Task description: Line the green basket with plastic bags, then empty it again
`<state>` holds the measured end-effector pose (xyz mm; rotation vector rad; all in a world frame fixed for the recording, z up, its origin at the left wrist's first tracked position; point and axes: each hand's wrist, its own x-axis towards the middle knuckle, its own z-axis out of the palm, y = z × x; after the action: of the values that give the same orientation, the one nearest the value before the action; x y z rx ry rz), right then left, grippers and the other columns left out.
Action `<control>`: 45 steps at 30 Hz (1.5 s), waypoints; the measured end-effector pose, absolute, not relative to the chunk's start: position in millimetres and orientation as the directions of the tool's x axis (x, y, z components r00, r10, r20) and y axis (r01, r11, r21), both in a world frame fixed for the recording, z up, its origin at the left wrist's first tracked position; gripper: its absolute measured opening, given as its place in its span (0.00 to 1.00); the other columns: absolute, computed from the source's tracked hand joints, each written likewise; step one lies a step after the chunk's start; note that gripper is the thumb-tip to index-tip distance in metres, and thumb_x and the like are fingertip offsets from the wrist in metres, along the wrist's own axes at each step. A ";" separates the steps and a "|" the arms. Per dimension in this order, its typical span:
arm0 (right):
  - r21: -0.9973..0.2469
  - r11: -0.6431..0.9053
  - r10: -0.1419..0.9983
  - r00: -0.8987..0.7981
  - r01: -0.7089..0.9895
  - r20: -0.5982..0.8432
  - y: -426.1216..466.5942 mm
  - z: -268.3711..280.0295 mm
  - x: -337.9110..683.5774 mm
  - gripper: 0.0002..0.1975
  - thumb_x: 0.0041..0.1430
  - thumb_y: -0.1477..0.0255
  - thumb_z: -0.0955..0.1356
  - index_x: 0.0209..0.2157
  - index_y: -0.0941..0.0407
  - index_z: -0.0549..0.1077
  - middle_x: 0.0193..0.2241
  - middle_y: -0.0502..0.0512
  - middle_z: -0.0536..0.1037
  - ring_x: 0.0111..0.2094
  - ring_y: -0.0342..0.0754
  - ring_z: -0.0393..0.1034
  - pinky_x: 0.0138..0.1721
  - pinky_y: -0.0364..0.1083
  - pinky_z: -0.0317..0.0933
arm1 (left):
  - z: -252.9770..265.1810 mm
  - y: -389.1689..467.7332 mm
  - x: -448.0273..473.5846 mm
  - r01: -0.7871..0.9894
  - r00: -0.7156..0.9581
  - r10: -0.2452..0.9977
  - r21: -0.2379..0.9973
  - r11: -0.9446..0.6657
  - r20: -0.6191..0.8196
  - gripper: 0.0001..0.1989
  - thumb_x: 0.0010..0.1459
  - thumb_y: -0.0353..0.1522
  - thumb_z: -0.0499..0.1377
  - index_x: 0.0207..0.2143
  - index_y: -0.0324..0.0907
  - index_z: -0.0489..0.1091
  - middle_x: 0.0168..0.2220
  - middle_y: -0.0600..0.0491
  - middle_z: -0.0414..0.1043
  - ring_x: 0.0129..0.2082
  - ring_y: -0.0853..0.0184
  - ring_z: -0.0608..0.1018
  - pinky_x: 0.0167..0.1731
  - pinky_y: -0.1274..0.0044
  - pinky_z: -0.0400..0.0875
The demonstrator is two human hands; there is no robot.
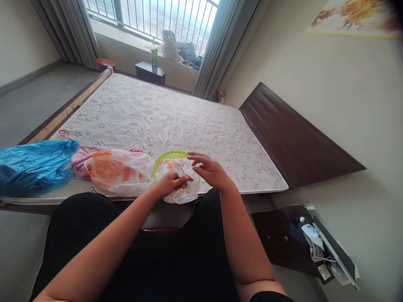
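Observation:
My left hand [171, 183] is closed on the gathered top of a white plastic bag [185, 196] with orange print. This bag sits at the mattress edge, in or against a lime-green mesh basket [160, 158]; what is inside the bag cannot be made out. Just right of the bag's top, my right hand [210, 171] has its fingers apart, with nothing seen in them. To the left lies a larger white plastic bag [122, 172] with orange print. Beside it are a pink cloth [82, 163] and a blue plastic bag [34, 165].
A bare mattress [176, 113] with printed letters spreads before me, its dark headboard [299, 134] on the right. A nightstand [283, 239] at lower right carries cloth items. Beyond the bed stand a small dark cabinet [150, 74] with a green bottle [154, 58] and a red stool [105, 63].

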<state>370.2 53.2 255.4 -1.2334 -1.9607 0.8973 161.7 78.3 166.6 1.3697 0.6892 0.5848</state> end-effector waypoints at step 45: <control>-0.588 0.451 0.875 -0.202 0.672 0.440 39.4 188.4 336.1 0.13 0.70 0.64 0.63 0.51 0.52 0.74 0.51 0.60 0.78 0.57 0.56 0.69 0.64 0.58 0.56 | 192.4 89.1 122.1 0.290 0.771 0.622 0.792 -0.537 0.139 0.21 0.54 0.23 0.58 0.46 0.46 0.82 0.44 0.50 0.82 0.47 0.58 0.80 0.53 0.70 0.72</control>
<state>336.1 39.4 188.4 -1.2950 -1.9521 0.3448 122.1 89.1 192.4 2.1543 0.6775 0.5247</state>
